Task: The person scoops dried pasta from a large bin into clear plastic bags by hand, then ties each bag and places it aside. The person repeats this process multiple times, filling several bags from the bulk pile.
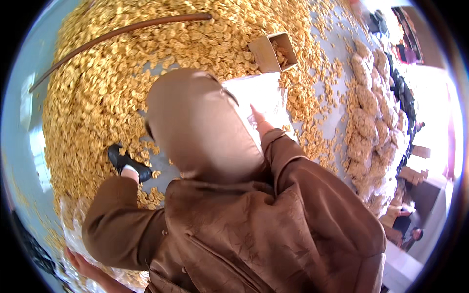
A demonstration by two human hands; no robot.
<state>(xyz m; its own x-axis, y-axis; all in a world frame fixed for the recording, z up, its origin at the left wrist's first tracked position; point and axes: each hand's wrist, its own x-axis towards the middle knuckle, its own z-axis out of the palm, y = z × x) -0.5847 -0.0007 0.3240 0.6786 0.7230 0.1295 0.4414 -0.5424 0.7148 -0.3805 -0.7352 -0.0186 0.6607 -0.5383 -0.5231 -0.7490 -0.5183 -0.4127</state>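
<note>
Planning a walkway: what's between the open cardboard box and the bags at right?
Head view: yellow pieces, dense near the box, thinner over grey floor toward the bags.

At the right hand (pixel 257 116) we see a bright white sheet or bag (pixel 268 90), we cannot tell which, spread out with rumpled edges. Well apart, beside the left hand (pixel 75 261), we see clear plastic (pixel 74 222), wrinkled and glossy, yellow showing through.

bright, glare washing right side, curved edges
</note>
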